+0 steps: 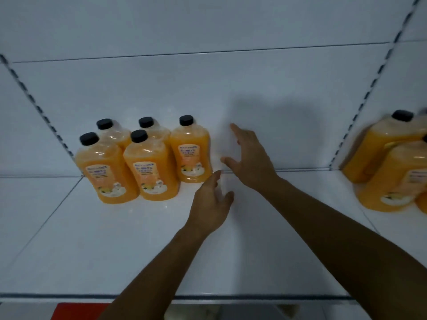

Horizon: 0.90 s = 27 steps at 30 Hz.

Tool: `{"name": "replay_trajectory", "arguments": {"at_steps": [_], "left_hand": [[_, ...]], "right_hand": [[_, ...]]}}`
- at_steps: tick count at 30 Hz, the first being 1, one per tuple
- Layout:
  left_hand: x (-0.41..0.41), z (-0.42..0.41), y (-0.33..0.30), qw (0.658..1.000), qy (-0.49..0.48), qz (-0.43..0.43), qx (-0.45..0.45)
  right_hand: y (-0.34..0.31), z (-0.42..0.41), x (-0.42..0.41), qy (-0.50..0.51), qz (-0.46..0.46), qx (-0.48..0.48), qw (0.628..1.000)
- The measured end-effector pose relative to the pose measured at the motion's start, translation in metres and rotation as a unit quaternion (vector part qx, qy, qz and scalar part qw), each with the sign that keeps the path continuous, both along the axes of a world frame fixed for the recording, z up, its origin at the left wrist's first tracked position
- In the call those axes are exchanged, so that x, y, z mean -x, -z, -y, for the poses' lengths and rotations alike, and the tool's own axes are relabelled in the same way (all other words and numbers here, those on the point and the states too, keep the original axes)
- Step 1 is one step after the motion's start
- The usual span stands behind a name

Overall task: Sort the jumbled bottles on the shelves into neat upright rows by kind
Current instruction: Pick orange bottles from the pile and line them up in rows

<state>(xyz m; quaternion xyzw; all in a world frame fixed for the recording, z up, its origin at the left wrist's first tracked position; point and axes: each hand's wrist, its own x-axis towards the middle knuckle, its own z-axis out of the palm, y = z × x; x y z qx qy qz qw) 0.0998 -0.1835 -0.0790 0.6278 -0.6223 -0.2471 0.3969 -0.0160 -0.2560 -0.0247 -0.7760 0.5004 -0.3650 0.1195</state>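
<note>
Several orange juice bottles with black caps stand upright in two rows at the back left of the white shelf (92, 245). The rightmost of them (191, 151) stands at the back, with two in front (151, 167) (108, 172). My left hand (211, 199) hovers open just right of this group, fingers relaxed, holding nothing. My right hand (249, 158) is open above the shelf further back, fingers spread, apart from any bottle. More orange bottles (392, 176) stand on the neighbouring shelf at the right edge.
Slotted shelf uprights (34, 102) (360, 107) run along both sides of the bay against the white back panel. The shelf's front edge (231, 297) runs across the bottom. A red object (78, 311) shows below it.
</note>
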Motion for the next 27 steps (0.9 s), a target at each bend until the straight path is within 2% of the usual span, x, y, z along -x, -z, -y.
{"name": "replay_trajectory", "arguments": {"at_steps": [2,6,11,13,16,18,20,23,27], "left_hand": [[0.025,0.008,-0.005,0.999,0.027,-0.010,-0.023],[0.092,0.025,-0.014,0.990,0.143,0.000,0.005],[0.185,0.030,-0.023,0.968,0.250,-0.034,-0.003],[0.213,0.030,-0.022,0.957,0.285,-0.055,-0.011],[0.247,0.031,-0.020,0.943,0.327,-0.061,-0.025],[0.265,0.032,-0.020,0.942,0.327,-0.069,-0.040],[0.279,0.037,-0.017,0.953,0.291,-0.074,-0.044],[0.282,0.045,-0.013,0.963,0.261,-0.064,-0.032],[0.257,0.042,-0.015,0.957,0.271,-0.102,0.020]], "right_hand": [[-0.003,-0.005,0.039,0.032,0.002,0.013,0.999],[-0.018,-0.026,0.119,0.116,0.006,0.077,0.990],[-0.034,-0.054,0.202,0.230,-0.016,0.185,0.955],[-0.035,-0.062,0.228,0.292,-0.037,0.180,0.938],[-0.032,-0.068,0.257,0.343,-0.046,0.119,0.931],[-0.028,-0.069,0.266,0.322,0.012,0.049,0.946],[-0.026,-0.070,0.272,0.292,0.045,0.019,0.955],[-0.028,-0.071,0.282,0.246,0.043,0.015,0.968],[-0.034,-0.070,0.274,0.143,0.013,0.026,0.989]]}}
